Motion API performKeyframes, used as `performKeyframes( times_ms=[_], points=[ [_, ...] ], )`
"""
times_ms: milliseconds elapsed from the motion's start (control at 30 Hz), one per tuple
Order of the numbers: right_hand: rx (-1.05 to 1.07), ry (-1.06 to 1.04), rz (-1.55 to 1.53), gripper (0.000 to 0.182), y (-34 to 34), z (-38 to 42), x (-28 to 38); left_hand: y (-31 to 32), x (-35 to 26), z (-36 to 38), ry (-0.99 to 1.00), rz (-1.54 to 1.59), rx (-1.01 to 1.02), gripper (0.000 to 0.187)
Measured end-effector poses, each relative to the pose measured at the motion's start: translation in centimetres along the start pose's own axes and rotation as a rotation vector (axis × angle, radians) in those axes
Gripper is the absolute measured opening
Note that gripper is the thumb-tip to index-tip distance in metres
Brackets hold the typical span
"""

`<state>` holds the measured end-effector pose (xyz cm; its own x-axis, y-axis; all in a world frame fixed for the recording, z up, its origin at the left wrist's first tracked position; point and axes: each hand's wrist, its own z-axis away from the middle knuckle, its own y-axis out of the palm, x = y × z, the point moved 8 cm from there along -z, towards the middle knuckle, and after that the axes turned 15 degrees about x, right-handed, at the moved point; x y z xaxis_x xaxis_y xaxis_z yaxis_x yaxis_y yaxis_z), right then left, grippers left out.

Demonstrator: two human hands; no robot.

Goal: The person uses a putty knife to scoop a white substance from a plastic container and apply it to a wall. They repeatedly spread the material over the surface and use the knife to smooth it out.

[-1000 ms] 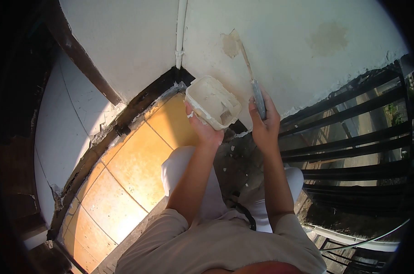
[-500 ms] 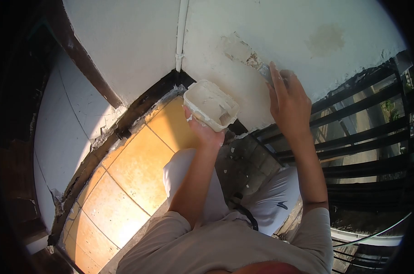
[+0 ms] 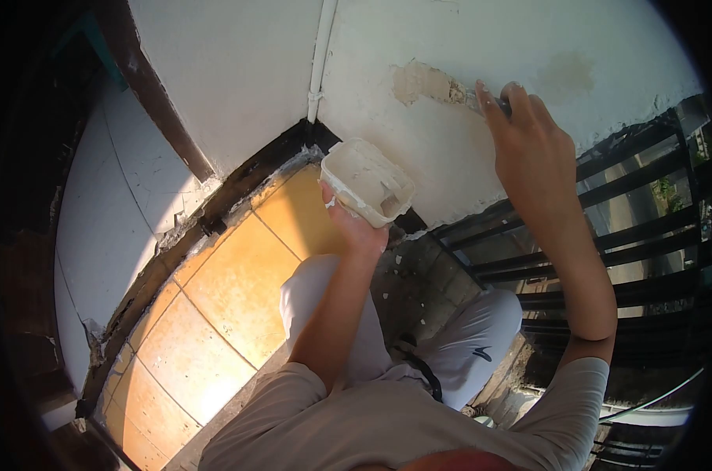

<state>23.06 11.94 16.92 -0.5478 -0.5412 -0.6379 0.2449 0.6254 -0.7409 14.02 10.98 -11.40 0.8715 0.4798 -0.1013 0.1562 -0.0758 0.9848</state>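
Note:
My left hand holds a white rectangular tub from below, with pale paste inside and smeared on its rim. In my right hand is a putty knife, gripped by its handle. Its blade, coated with paste, lies against the white wall at the right end of a beige patch. Some paste shows on my left hand near the tub. My right fingers partly hide the handle.
A white pipe runs down the wall corner. Black railings stand at the right. Yellow floor tiles lie at the left beside a broken dark edge. Another damp-looking beige spot marks the wall.
My right hand has moved right and slightly up, and the putty knife now lies flatter across the wall. My left hand and the tub have hardly moved.

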Motion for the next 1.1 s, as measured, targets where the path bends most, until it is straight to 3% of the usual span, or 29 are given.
performKeyframes(
  times_ms=[233,433,533,633,833,1100],
  points=[
    [0.047,-0.018,-0.009,0.055,2.6,-1.3,0.5,-0.1,0.2,-0.1,0.010,0.008,0.006,0.072],
    [-0.005,0.054,-0.030,0.053,-0.5,-0.2,0.2,-1.1,0.4,-0.3,0.021,0.032,-0.006,0.066],
    [-0.041,0.018,-0.184,0.047,-0.1,0.0,0.3,-1.2,0.5,-0.4,0.022,0.045,-0.021,0.065],
    [-0.062,-0.021,-0.560,0.038,1.0,0.3,-0.3,-1.0,0.5,-0.3,0.000,0.056,-0.038,0.065],
    [-0.138,0.346,-1.308,0.034,5.7,2.3,-2.6,-0.5,0.3,-0.4,-0.007,-0.026,-0.028,0.073],
    [-0.462,0.468,-1.539,0.037,6.4,2.5,-3.8,-0.4,0.8,0.0,-0.012,-0.001,-0.049,0.065]
  ],
)
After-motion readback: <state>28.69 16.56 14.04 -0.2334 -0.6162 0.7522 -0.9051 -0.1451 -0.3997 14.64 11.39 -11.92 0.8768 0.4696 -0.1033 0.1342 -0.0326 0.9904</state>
